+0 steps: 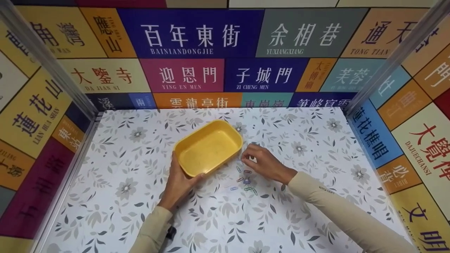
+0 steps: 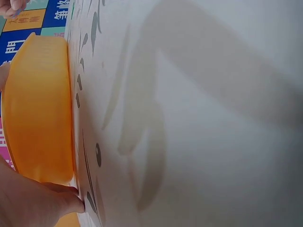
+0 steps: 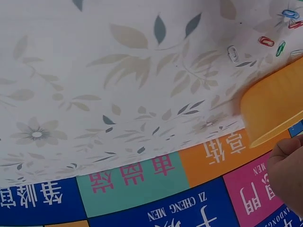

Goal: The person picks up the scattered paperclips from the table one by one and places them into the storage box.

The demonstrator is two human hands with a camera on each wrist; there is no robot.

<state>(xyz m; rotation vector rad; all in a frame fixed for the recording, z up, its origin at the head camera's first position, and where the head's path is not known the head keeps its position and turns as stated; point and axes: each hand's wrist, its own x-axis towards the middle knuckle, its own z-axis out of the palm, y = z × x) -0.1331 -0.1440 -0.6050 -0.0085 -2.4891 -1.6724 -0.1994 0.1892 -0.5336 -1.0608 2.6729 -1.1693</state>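
Note:
A yellow rectangular tub [image 1: 207, 149] with rounded corners sits tilted in plan on the table, and no contents show inside it. My left hand [image 1: 181, 182] holds its near left corner, thumb along the near side and fingers at the left end. Just off the tub's right end is my right hand [image 1: 265, 162], thumb and fingertips together, apparently pinching a small bluish paper clip [image 2: 18, 13]. Several paper clips lie loose below that hand, among them a red one [image 3: 266, 41], a green one [image 3: 280, 48], a whitish one [image 3: 232, 54] and a blue one [image 1: 234, 188].
White table cloth [image 1: 105, 211] with a grey leaf and flower print lies beneath everything. Panels with coloured sign blocks [image 1: 190, 31] enclose the back and both sides. Clear strips [image 1: 397, 56] run along the panel corners.

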